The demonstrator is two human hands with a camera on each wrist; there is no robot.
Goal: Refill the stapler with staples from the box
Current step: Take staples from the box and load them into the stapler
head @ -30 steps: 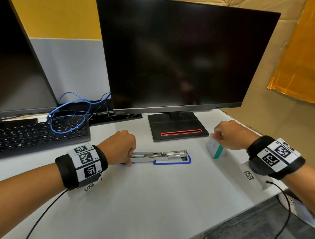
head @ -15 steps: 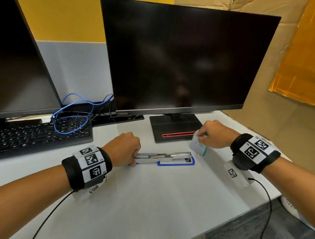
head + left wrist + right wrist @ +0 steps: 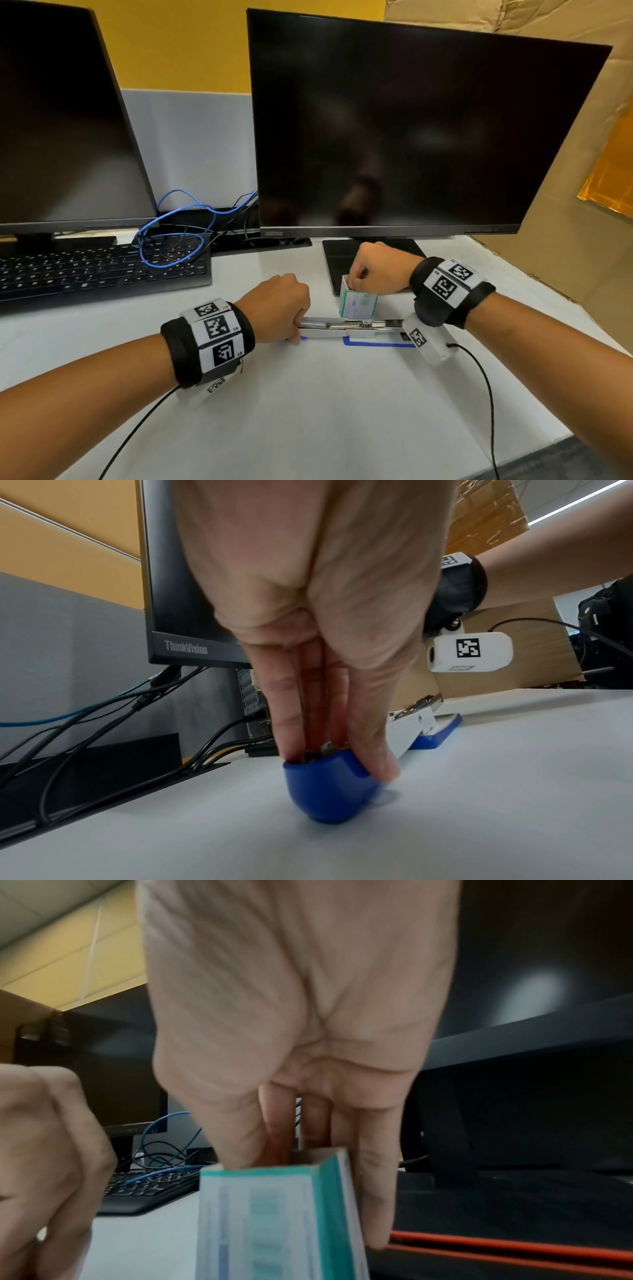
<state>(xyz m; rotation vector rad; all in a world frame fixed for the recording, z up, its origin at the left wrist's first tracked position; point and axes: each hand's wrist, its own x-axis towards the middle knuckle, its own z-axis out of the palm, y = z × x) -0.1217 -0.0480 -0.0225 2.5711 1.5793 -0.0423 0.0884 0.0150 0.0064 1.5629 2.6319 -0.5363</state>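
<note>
A blue and white stapler [image 3: 352,328] lies flat on the white desk with its metal staple channel facing up. My left hand [image 3: 279,306] grips its rear end, thumb and fingers pinching the blue back [image 3: 329,783]. The staple box [image 3: 359,303], white with teal edges, stands upright just behind the stapler, top open. My right hand [image 3: 375,269] grips the box from above: the thumb dips into the open top [image 3: 301,1161] and a finger runs down its right side. The box's contents are hidden.
A large black monitor [image 3: 411,130] stands right behind the hands, its stand base [image 3: 332,260] under the right hand. A keyboard [image 3: 96,270] with blue cable [image 3: 171,240] lies at the left under a second monitor [image 3: 61,120]. Cardboard [image 3: 565,212] lines the right side.
My right hand has carried the staple box leftward, from the desk's right side to just behind the stapler. The left hand has kept its hold on the stapler's rear.
</note>
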